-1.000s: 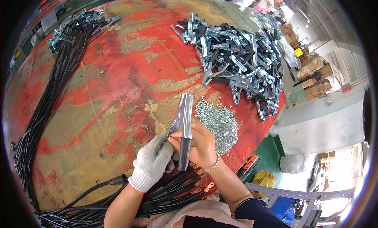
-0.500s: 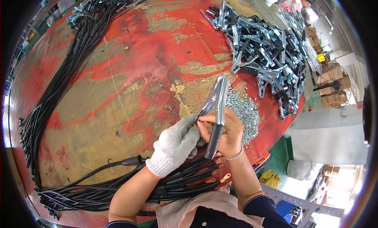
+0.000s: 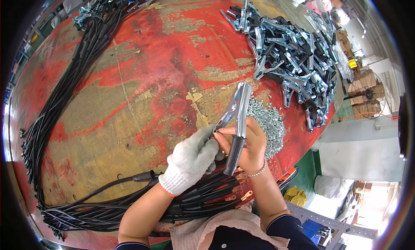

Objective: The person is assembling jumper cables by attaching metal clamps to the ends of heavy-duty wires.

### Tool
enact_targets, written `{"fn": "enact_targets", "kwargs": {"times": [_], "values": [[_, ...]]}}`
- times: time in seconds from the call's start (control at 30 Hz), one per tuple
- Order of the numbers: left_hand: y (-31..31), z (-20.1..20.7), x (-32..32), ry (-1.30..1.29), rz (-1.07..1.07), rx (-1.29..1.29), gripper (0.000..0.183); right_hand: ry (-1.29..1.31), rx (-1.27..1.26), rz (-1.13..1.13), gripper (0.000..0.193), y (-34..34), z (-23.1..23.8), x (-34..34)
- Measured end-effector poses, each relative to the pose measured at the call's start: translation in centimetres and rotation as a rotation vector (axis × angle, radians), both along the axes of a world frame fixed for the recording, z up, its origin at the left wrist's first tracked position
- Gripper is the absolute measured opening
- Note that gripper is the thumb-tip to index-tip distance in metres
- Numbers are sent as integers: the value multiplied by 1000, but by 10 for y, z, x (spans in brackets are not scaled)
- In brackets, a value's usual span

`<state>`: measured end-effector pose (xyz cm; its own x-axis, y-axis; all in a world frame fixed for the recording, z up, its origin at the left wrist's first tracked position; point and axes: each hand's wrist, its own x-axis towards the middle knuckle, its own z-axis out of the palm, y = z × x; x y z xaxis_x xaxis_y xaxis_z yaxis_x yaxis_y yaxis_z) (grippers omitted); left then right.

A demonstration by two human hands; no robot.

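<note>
A large metal ground clamp point(image 3: 243, 109) with a black handle sleeve points away from me over the table. My left hand point(image 3: 188, 154), in a white knit glove, is closed around the clamp's left arm. Bare and wearing a beaded bracelet, my right hand point(image 3: 252, 148) reaches behind the sleeved arm. Its thumb and fingertip pinch together between the two arms, close to the glove; whatever small thing they hold is hidden. Beneath my hands lies a bundle of black cables point(image 3: 190, 202), several ending in copper lugs point(image 3: 247, 194).
Small metal screws or nuts form a pile point(image 3: 272, 131) right of my hands. Farther right is a heap of metal clamps point(image 3: 294, 55). Black cables point(image 3: 60, 94) run along the left side of the worn red table point(image 3: 151, 77). A fan point(image 3: 367, 93) stands beyond the right edge.
The clamp and both hands have shifted very slightly to the left. The grip looks the same.
</note>
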<state>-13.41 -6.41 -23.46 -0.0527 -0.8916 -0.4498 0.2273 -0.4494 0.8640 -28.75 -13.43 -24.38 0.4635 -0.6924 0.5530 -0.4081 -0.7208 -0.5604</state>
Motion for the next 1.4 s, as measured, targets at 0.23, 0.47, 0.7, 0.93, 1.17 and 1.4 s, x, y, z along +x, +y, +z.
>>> {"fn": "enact_targets", "kwargs": {"times": [0.23, 0.47, 0.7, 0.93, 1.17, 1.4], "values": [[2, -1, 1, -8, -11, 1, 31, 28, -36, 72, 21, 1, 0, -13], [2, 0, 1, -14, -7, 0, 33, 19, -82, 106, 29, -2, -10, -22], [2, 1, 1, -41, -11, -18, 32, 88, -63, 107, 29, 1, -2, -24], [3, 0, 3, -61, -18, -7, 36, 82, -67, 147, 30, -2, 1, -19], [2, -2, 1, -60, -32, 2, 35, 53, 25, 197, 26, -3, 2, -21], [-21, -19, 8, -826, 45, -264, 37, 579, -250, -236, 39, -103, -22, -73]]}}
